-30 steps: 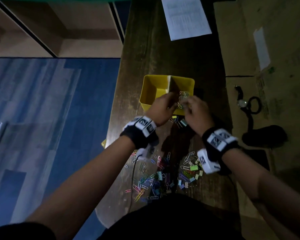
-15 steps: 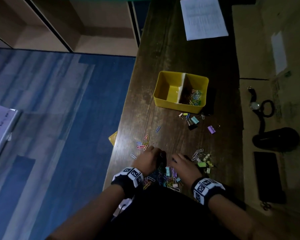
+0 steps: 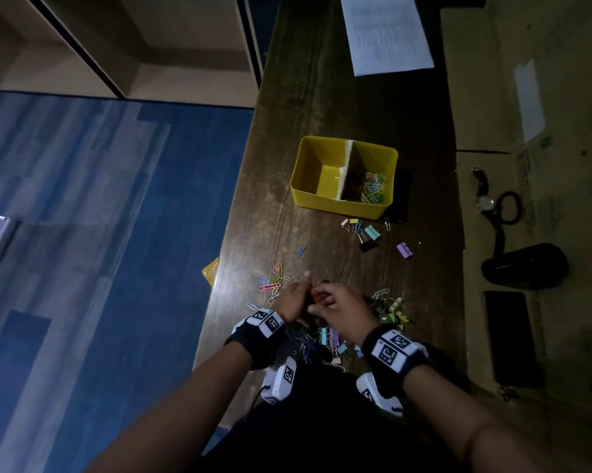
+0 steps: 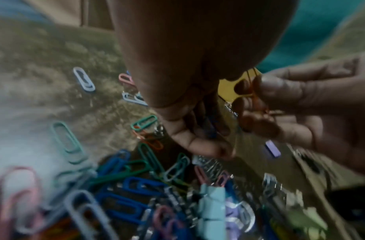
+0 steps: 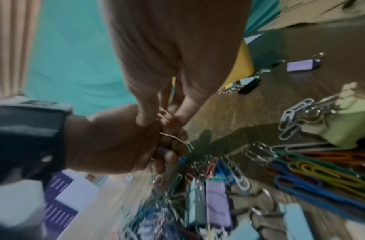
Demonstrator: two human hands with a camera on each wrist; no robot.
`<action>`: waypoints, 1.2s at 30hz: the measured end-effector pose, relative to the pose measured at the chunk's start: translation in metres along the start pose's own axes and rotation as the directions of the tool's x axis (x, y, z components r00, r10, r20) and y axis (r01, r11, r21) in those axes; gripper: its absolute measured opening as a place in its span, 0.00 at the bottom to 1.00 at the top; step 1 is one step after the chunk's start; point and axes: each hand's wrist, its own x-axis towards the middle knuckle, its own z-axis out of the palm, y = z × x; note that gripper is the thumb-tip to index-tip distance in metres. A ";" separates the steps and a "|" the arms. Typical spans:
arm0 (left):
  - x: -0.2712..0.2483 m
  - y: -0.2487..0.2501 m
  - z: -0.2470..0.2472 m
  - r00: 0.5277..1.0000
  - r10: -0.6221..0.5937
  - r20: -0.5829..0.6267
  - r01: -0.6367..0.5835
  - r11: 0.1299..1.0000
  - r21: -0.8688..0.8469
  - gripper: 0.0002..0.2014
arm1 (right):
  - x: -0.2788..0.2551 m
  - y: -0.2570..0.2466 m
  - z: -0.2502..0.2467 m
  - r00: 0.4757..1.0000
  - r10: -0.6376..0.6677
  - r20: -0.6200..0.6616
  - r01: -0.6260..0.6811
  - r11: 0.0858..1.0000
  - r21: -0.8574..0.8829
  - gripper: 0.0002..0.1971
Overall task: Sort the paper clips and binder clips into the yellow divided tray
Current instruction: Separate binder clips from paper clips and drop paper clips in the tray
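Observation:
The yellow divided tray [image 3: 299,186] stands mid-table; its right compartment holds mixed paper clips [image 3: 371,189], and its left compartment looks bare. My two hands meet just above the near pile of paper clips and binder clips [image 3: 323,339]. My left hand [image 3: 296,297] is curled round a few paper clips [image 4: 210,129]. My right hand [image 3: 335,303] pinches orange paper clips [image 3: 316,297] beside the left fingers, also seen as orange paper clips [image 4: 257,97]. More binder clips [image 3: 369,233] lie in front of the tray, with a purple binder clip [image 3: 404,250] apart to the right.
Loose paper clips [image 3: 276,281] lie near the table's left edge [image 3: 219,274]. A printed sheet [image 3: 386,32] lies at the far end. To the right, on a cardboard surface, are a wristwatch [image 3: 485,199], a black case [image 3: 523,266] and a dark phone [image 3: 509,336].
My hands left the tray, came back to the near pile, and now sit raised together over it with orange clips pinched between them.

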 end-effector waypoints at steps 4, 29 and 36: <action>0.007 0.005 0.001 0.999 0.030 -0.025 -0.029 0.999 0.038 0.23 | 0.001 0.014 -0.019 0.982 0.085 -0.167 -0.083 0.996 0.023 0.08; 0.008 0.021 0.002 0.991 0.016 0.133 0.004 0.989 -0.145 0.10 | -0.005 0.066 -0.049 0.975 -0.120 0.186 0.222 0.508 -0.832 0.21; 0.009 0.021 0.011 0.991 -0.047 0.129 0.067 0.986 -0.153 0.25 | 0.002 0.036 -0.048 1.000 0.000 -0.010 -0.002 0.983 -0.183 0.05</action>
